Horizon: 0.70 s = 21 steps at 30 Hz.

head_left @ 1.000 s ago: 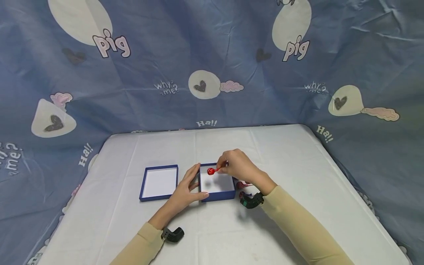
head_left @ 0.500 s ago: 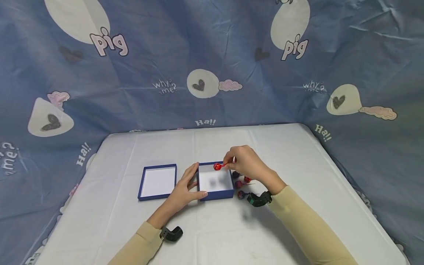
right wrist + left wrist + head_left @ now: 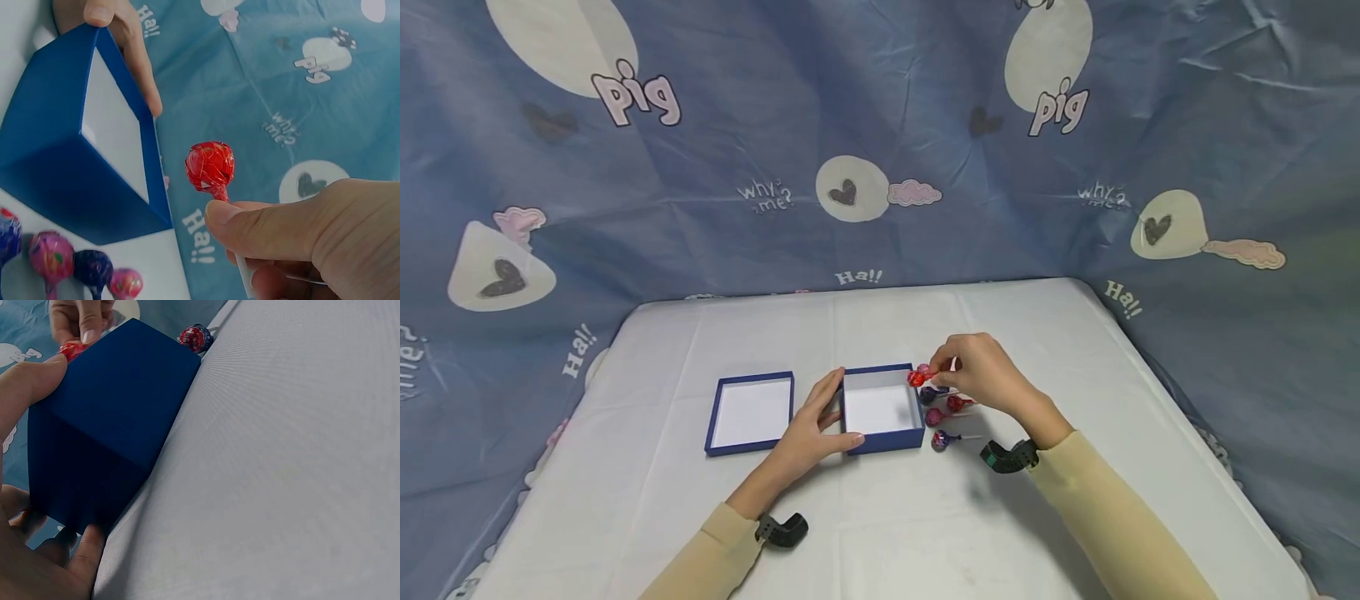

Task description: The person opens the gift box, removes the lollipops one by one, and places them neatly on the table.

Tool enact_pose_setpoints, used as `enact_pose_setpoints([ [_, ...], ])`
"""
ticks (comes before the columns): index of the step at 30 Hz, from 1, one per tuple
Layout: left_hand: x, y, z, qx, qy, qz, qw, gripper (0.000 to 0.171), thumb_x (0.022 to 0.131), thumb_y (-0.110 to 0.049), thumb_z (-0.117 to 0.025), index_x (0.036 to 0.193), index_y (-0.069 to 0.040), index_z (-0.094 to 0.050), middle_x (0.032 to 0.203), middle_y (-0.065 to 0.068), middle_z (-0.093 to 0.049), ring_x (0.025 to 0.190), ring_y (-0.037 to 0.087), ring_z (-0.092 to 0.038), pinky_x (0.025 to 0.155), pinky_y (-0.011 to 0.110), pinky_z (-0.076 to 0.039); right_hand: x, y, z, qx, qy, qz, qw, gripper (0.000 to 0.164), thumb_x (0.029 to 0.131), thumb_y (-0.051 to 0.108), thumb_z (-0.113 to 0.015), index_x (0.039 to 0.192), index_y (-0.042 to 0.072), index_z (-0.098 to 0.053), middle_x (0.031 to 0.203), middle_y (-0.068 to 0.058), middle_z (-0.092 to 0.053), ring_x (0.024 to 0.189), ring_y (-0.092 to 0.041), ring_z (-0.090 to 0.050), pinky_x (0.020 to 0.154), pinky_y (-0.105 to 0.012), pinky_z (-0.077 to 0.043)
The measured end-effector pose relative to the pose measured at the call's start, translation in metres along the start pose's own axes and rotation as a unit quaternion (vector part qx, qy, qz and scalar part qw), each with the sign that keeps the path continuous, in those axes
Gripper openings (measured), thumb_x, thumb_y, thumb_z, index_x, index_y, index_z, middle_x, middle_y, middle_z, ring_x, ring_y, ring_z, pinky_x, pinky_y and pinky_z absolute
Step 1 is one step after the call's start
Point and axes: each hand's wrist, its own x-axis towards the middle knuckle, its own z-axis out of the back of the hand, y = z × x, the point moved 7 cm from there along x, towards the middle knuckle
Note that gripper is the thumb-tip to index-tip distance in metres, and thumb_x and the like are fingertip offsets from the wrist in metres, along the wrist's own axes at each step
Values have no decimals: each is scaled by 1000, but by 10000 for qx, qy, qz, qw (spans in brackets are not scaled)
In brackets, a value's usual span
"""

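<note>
My right hand [image 3: 981, 371] pinches the stick of a red-wrapped lollipop [image 3: 210, 167] between thumb and fingers. In the head view the candy's head [image 3: 917, 378] appears at the right rim of a blue box [image 3: 886, 440] with a white inside. My left hand [image 3: 807, 433] holds this box at its left, thumb at the front rim and fingers along the left side. The left wrist view has the box's blue outer walls [image 3: 125, 387] close up, and part of the left hand [image 3: 31, 569] around one end. Whether the red lollipop touches the rim cannot be told.
Several lollipops lie right of the box, among them a blue-and-red one [image 3: 940, 440], a pink one [image 3: 934, 417] and a dark blue one [image 3: 928, 395]. Left of the box lies a shallow blue-rimmed lid [image 3: 713, 417], white side up. Behind the white table [image 3: 880, 517] hangs a blue printed cloth [image 3: 700, 233].
My right hand has moved right with the red lollipop, from above the box to its right rim. More of the lollipops on the table show. The left hand keeps its place at the box.
</note>
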Motion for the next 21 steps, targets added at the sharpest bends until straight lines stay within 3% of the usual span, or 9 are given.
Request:
enact_pose_setpoints([
  [12, 0, 4, 1, -70, 37, -88, 9999, 107, 80, -24, -88, 160, -37, -18, 168, -2, -9, 151, 18, -15, 115, 33, -36, -14, -19, 5, 137, -37, -226, 9996, 12, 81, 13, -86, 84, 22, -78, 78, 15, -65, 65, -8, -58, 60, -30, -51],
  [21, 0, 1, 1, -101, 50, -95, 9999, 109, 79, -26, -88, 161, -36, -17, 168, -1, -9, 151, 18, -15, 113, 28, -37, -25, -30, 4, 194, -59, -269, 9994, 13, 80, 12, -86, 83, 21, -78, 77, 14, -65, 65, -10, -57, 59, -31, -49],
])
